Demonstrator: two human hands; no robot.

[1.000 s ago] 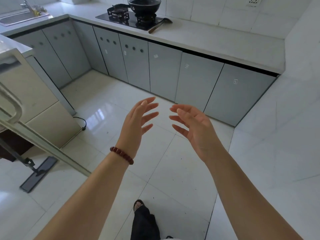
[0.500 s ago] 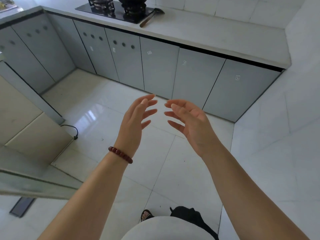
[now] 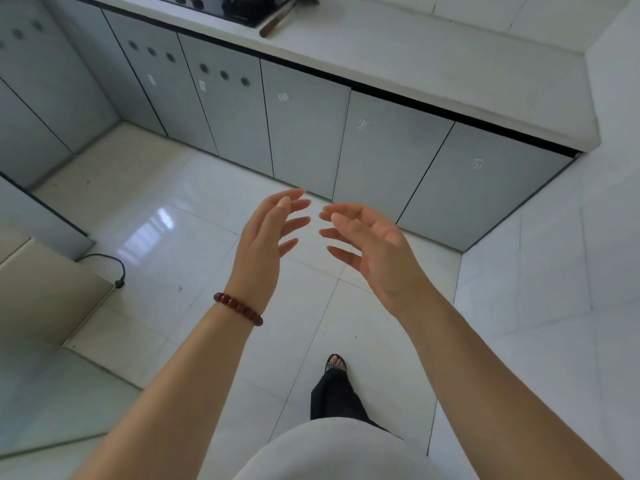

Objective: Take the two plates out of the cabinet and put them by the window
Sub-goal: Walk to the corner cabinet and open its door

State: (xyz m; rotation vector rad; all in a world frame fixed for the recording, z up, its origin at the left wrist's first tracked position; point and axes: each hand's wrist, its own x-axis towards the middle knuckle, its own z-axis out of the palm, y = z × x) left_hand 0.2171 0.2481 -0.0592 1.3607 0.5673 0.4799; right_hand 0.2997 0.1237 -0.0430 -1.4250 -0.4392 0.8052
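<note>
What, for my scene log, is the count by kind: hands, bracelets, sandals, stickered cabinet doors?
Hands: 2 (left hand, right hand)
Bracelet: 1
Sandal: 1
Stickered doors: 5
Total: 9

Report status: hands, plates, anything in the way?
Left hand and right hand open, empty, palms facing. No plates in view; cabinet doors all shut. Only tiled floor between hands and doors.
</note>
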